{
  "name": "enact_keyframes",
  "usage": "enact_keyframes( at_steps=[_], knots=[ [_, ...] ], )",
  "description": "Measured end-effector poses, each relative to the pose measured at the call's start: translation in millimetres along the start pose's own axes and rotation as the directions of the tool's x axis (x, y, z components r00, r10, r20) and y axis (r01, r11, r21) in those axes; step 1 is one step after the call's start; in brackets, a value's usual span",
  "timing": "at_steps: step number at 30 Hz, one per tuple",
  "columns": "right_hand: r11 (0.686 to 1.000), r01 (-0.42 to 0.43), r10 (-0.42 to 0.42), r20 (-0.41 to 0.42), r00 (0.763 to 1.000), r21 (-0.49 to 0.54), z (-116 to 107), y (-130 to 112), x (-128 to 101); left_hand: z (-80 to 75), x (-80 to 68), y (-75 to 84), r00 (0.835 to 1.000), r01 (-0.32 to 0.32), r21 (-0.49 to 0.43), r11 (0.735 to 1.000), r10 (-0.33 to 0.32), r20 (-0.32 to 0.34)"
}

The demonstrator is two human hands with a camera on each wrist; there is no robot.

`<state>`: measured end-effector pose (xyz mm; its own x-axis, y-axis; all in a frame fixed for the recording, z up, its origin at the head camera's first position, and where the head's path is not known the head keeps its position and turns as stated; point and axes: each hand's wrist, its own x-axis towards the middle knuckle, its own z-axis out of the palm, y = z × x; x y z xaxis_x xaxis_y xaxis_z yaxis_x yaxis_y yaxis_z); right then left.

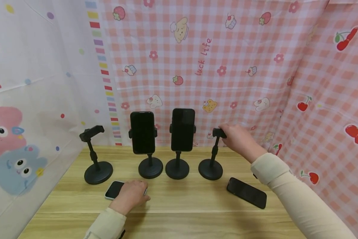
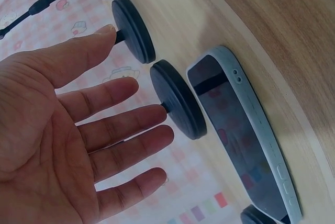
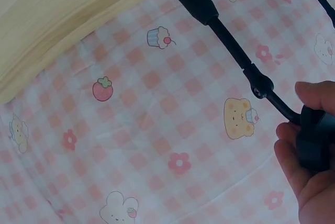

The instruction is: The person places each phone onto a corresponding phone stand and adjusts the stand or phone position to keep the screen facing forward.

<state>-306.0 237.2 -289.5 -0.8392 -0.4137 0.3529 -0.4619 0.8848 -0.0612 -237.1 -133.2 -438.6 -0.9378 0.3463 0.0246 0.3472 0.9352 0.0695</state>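
Right hand (image 1: pixel 237 137) curled around clamp head of far-right phone stand (image 1: pixel 211 169), fingers clamped on it. Left hand (image 1: pixel 132 194) hovering flat, fingers apart, over blue-cased phone (image 2: pixel 246 135) near left on wooden table (image 1: pixel 182 205). Risk, judged: sideways tug tipping stand into neighbouring loaded stand (image 1: pixel 177 167).

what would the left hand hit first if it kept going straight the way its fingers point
Probably the round base of the second stand from the left: the left hand lies open over the light-cased phone, fingers toward that base. Depth is unclear.
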Motion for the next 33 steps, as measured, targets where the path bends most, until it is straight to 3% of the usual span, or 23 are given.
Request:
enact_keyframes(
  at_steps=[13,22,33],
  knots=[
    [0.998,0.058,-0.058,-0.038,0.998,0.005,4.0,8.9,1.7,4.0,2.4,0.2,1.000,-0.009,0.005,1.000,0.009,0.006],
    [0.998,0.027,-0.031,0.079,0.996,0.049,-8.0,14.9,14.5,2.7,0.9,1.4,1.000,-0.014,-0.007,1.000,0.014,0.020],
    [0.999,0.027,-0.031,0.098,0.995,0.044,-14.1,15.2,22.6,2.6,-0.4,1.9,1.000,-0.025,0.002,1.000,0.025,0.002]
  ],
)
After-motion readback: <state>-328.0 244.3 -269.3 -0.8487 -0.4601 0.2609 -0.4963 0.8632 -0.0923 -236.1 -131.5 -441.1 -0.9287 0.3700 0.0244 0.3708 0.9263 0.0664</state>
